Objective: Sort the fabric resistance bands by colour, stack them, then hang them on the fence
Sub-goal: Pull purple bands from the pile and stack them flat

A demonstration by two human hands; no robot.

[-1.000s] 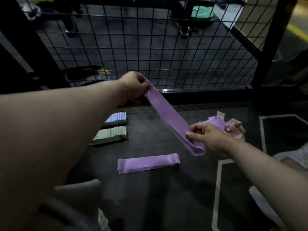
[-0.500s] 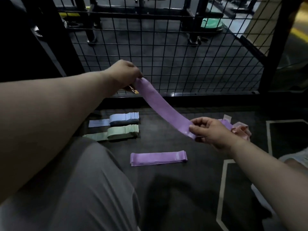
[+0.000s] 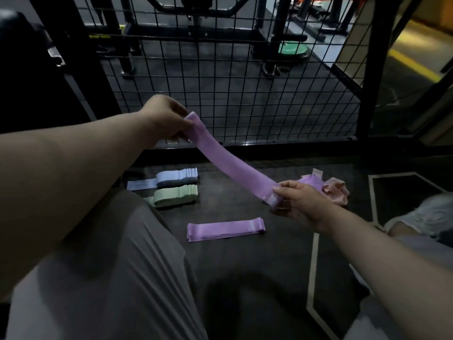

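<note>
Two hands hold one flat purple fabric resistance band (image 3: 228, 165) taut above the dark floor (image 3: 269, 278). Left hand (image 3: 164, 119) pinches its upper end near the black wire-mesh fence (image 3: 245, 94); right hand (image 3: 296, 201) pinches the lower end. On the floor: purple band stack (image 3: 225, 228), green band stack (image 3: 176, 195), blue band stack (image 3: 171, 179), and an unsorted pink-and-purple band heap (image 3: 328, 188) behind the right hand.
</note>
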